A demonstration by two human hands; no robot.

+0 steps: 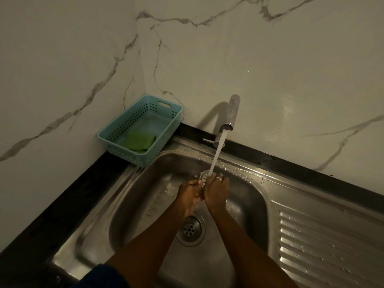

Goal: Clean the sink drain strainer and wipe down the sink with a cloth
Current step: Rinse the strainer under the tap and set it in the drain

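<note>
Both hands are over the steel sink (145, 204), under running water from the tap (230, 119). Between them is the small round metal drain strainer (204, 175), its rim showing just above the fingers where the stream hits it. My left hand (190, 193) grips the strainer from the left and my right hand (216, 192) grips it from the right; a ring shows on one right finger. The open drain hole (190, 227) lies below the forearms. A green cloth (139, 142) lies in the blue basket (116, 129) at the back left.
A ribbed steel drainboard (324, 252) extends to the right of the basin. A black counter edge (62, 204) runs along the left and the back. Marble-patterned walls (270, 69) close in the corner behind the tap.
</note>
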